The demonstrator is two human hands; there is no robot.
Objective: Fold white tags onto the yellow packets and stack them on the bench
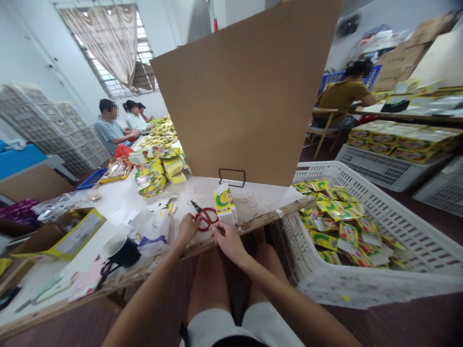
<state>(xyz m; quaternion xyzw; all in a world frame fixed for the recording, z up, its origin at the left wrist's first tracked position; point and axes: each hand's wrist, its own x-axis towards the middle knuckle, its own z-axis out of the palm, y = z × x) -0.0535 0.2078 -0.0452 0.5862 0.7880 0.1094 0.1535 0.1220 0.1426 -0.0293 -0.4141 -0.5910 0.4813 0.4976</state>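
A pair of red-handled scissors [206, 218] lies at the table's front edge, its dark blades pointing away to the left. My left hand [188, 228] is closed at the left side of the handles, fingertips bent against them. From the right, my right hand [227, 241] reaches in with thumb and fingers pinched beside the right handle loop. What either hand pinches, if anything, is too small to make out. Just beyond my right hand stands a stack of yellow and green printed cards [224, 202] with white sides. Thin rubber bands [246, 197] are scattered behind it.
A large cardboard sheet [246, 96] stands upright behind a black wire holder [232, 177]. On my right, a white crate [408, 217] holds many yellow packets. Bundled packets [150, 178], a dark mug [121, 249] and plastic scraps occupy the left side. Several people sit farther off.
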